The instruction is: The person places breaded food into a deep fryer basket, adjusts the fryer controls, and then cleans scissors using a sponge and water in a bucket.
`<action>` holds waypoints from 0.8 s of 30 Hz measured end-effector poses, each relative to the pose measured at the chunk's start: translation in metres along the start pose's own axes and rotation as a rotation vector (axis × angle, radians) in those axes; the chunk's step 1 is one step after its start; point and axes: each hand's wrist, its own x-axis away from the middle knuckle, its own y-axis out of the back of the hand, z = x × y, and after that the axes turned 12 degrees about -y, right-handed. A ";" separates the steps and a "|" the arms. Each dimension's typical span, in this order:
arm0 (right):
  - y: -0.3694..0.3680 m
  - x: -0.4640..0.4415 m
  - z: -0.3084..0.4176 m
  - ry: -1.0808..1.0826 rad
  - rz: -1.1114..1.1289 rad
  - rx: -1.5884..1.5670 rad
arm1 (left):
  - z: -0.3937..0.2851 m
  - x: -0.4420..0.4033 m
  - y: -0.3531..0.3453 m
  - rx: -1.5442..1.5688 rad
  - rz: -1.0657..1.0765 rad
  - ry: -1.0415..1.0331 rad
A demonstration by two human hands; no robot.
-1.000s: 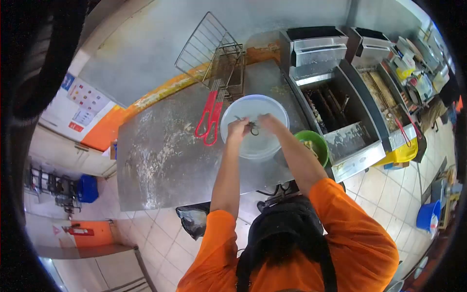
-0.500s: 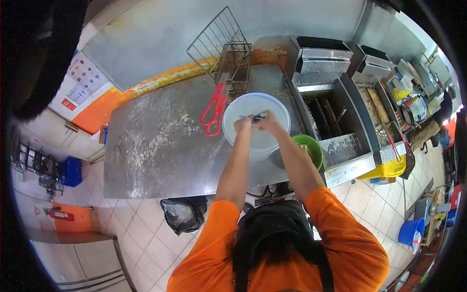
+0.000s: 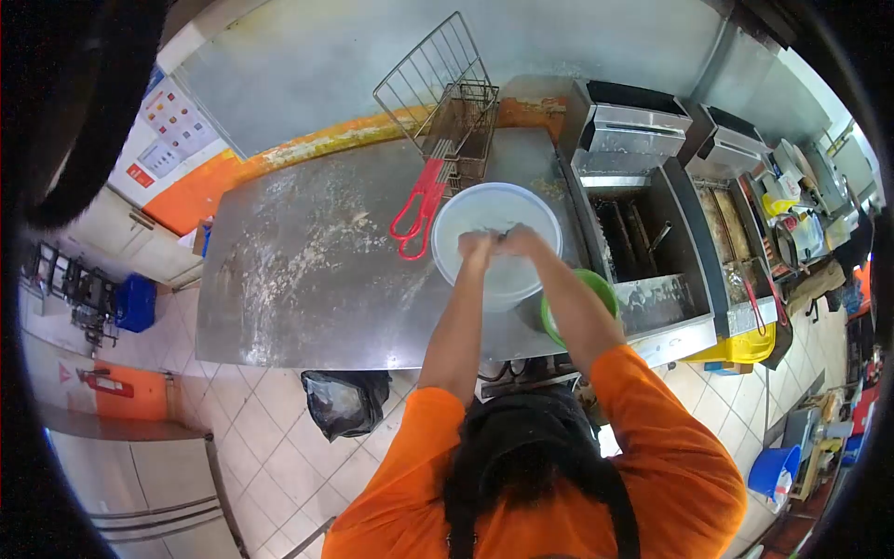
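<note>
Both of my hands are over the mouth of a white plastic bucket (image 3: 503,299) with pale contents, which stands on the metal counter. My left hand (image 3: 477,248) has its fingers curled closed. Close beside it, my right hand (image 3: 522,240) is also closed and slightly blurred. A small dark thing (image 3: 503,237) shows between them, mostly hidden by the fingers; its kind is unclear. A green bowl (image 3: 610,291) sits right of the bucket, partly behind my right forearm. Red-handled wire fryer baskets (image 3: 466,140) rest at the back, their handles (image 3: 419,207) just left of the bucket.
The metal counter (image 3: 307,307) carries whitish residue. To the right are deep fryers (image 3: 684,289) with open wells. A black bag (image 3: 345,405) lies on the tiled floor below the counter, and a yellow container (image 3: 736,347) is beneath the fryers.
My hands have dipped slightly lower over the bucket, and the dark thing between them shows less. The view has shifted a little; my right forearm covers more of the green bowl.
</note>
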 end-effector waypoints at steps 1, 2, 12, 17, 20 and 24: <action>-0.037 -0.030 -0.011 0.066 -0.187 0.039 | 0.016 -0.006 -0.006 0.123 0.035 -0.039; -0.073 -0.062 -0.022 0.118 -0.390 0.088 | 0.036 -0.019 -0.008 0.038 0.090 0.004; 0.082 0.018 0.020 0.145 0.304 0.069 | -0.004 -0.002 0.027 1.026 0.183 0.251; 0.181 0.074 0.043 0.279 0.295 -0.070 | -0.054 0.033 0.044 0.104 0.479 0.053; 0.247 0.114 0.050 0.455 0.185 -0.195 | -0.057 0.038 0.043 -0.646 0.645 -0.235; 0.301 0.180 0.031 0.580 0.038 -0.578 | -0.068 0.104 0.040 -0.964 0.473 -0.472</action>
